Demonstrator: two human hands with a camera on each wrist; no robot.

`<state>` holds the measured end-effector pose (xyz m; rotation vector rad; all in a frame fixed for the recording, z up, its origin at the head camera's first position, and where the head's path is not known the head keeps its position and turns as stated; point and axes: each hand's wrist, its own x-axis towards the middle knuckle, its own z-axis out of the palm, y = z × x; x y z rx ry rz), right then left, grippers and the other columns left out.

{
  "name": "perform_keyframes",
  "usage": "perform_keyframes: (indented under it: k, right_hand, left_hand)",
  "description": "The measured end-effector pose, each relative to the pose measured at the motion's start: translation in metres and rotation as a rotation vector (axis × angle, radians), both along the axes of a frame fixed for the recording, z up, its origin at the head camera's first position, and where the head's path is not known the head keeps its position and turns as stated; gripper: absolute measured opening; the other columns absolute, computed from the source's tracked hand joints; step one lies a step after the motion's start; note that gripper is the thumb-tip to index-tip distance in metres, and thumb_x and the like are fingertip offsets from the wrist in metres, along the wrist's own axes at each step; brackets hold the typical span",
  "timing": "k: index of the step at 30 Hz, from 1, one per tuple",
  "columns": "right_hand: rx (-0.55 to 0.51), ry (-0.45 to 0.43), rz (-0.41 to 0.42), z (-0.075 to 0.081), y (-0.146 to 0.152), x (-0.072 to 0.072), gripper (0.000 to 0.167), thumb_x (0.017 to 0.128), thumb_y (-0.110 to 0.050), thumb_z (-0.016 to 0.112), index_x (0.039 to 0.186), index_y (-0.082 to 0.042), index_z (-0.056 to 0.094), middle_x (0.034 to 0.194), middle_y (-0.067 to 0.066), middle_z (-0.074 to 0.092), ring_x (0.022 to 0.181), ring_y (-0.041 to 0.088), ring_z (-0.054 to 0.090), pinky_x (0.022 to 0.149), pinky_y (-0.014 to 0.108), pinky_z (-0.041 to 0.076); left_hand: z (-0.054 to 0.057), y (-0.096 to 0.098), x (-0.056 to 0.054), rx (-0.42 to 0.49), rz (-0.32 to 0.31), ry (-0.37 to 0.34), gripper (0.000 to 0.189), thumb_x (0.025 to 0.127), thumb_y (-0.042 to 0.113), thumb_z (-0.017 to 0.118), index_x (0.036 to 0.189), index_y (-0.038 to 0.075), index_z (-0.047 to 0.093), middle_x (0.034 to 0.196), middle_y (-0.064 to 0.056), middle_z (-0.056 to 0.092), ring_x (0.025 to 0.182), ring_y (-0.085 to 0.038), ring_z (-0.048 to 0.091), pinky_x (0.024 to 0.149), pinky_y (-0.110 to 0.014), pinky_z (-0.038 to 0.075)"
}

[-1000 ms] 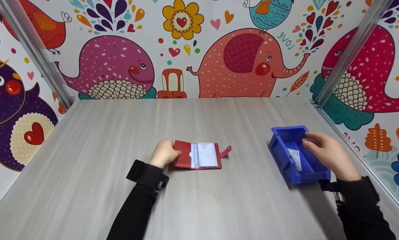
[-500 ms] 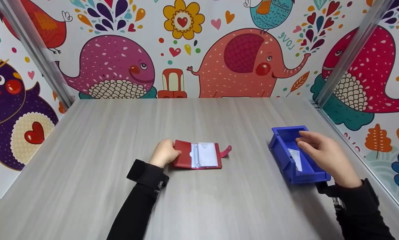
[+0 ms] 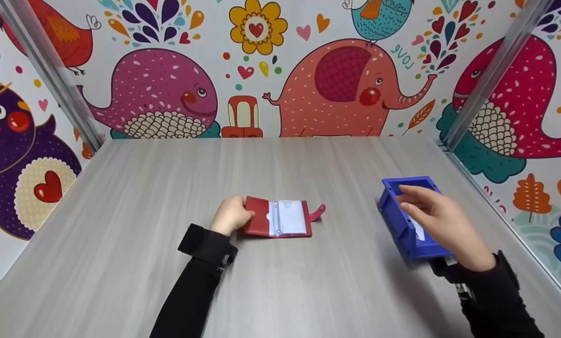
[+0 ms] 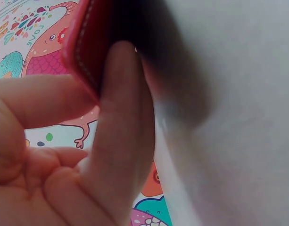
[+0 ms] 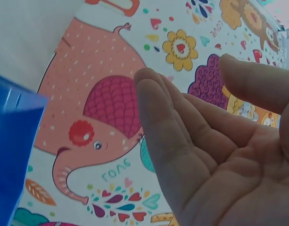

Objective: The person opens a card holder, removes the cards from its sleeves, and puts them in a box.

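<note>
A red card holder (image 3: 258, 218) lies spread on the table, its clear plastic sleeves (image 3: 291, 218) facing up and its snap strap (image 3: 317, 213) pointing right. My left hand (image 3: 230, 215) pinches its left cover edge between thumb and fingers; in the left wrist view that hand (image 4: 111, 122) grips the stitched red corner (image 4: 87, 52). Above the blue plastic bin (image 3: 395, 220) hovers my right hand (image 3: 437, 220), fingers relaxed and holding nothing. In the right wrist view a gap separates the thumb from the fingers (image 5: 156, 108). A whitish card or paper (image 3: 419, 231) inside the bin is partly hidden by this hand.
The pale wood-grain table (image 3: 168, 178) is enclosed by printed cartoon panels (image 3: 243, 70) at the back and sides. Metal posts (image 3: 50, 75) stand at the rear corners. The bin sits near the table's right edge.
My right hand has drifted left over the bin, with nothing in it, and now covers more of the whitish card. The left hand and the card holder have stayed in place.
</note>
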<state>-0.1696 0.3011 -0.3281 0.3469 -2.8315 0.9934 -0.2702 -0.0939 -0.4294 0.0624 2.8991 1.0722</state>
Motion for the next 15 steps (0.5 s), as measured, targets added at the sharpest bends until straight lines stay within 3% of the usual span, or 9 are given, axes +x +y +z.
perform_keyframes:
  k: [1,6,11,15]
  right_hand:
    - [-0.007,0.004,0.007,0.0,-0.003,-0.001,0.047,0.101,-0.027,0.058,0.138,0.001,0.053,0.118,0.015,0.067,0.106,0.028,0.064,0.084,0.014,0.047]
    - [-0.018,0.017,0.035,-0.006,-0.019,-0.006,0.044,0.1,-0.027,0.058,0.137,-0.002,0.056,0.117,0.011,0.069,0.104,0.023,0.066,0.087,0.027,0.052]
    - [-0.073,0.015,0.086,-0.014,-0.036,-0.013,0.04,0.1,-0.02,0.06,0.135,-0.001,0.058,0.116,0.009,0.069,0.104,0.021,0.066,0.084,0.021,0.051]
    - [-0.108,-0.003,0.117,-0.02,-0.048,-0.019,0.039,0.099,-0.018,0.061,0.134,0.0,0.059,0.116,0.009,0.07,0.103,0.021,0.067,0.085,0.027,0.053]
  left_hand:
    - [0.0,0.0,0.0,0.0,-0.001,0.005,0.011,0.081,0.005,0.071,0.082,-0.005,0.066,0.084,-0.014,0.066,0.077,-0.025,0.056,0.077,-0.038,0.049]
    - [0.0,0.0,0.0,0.008,-0.001,0.01,0.011,0.081,0.005,0.071,0.08,-0.004,0.065,0.083,-0.013,0.065,0.076,-0.024,0.056,0.076,-0.038,0.049]
    - [0.001,-0.001,0.0,0.012,0.002,-0.007,0.012,0.081,0.006,0.07,0.076,-0.002,0.064,0.08,-0.011,0.064,0.074,-0.023,0.054,0.074,-0.037,0.049]
    - [0.001,-0.001,0.0,0.014,-0.002,-0.008,0.011,0.081,0.006,0.07,0.074,-0.001,0.064,0.078,-0.009,0.064,0.073,-0.022,0.053,0.072,-0.035,0.048]
